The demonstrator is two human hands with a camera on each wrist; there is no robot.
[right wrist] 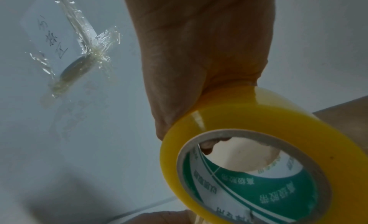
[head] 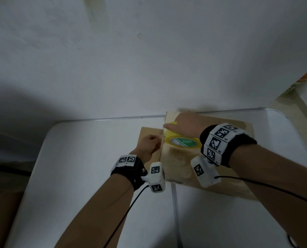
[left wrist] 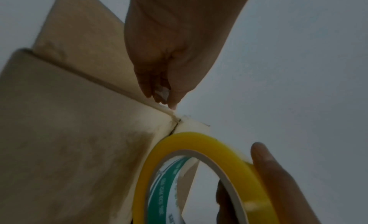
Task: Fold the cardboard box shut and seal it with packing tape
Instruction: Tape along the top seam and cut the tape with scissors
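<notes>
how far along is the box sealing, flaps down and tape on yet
Done: the cardboard box lies with its top flaps folded flat on the white table. In hand: the right hand grips the yellow tape roll at the box's left edge, while the left hand pinches at that edge, apparently the tape's end. Left: running tape along the seam, cutting, pressing down.

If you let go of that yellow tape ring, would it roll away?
Probably not far. The tape roll is a round hoop, so it could roll on edge, but the right hand grips it and its pulled-out strip, pinched by the left hand, would likely tether it. It looks stiff and light.
</notes>
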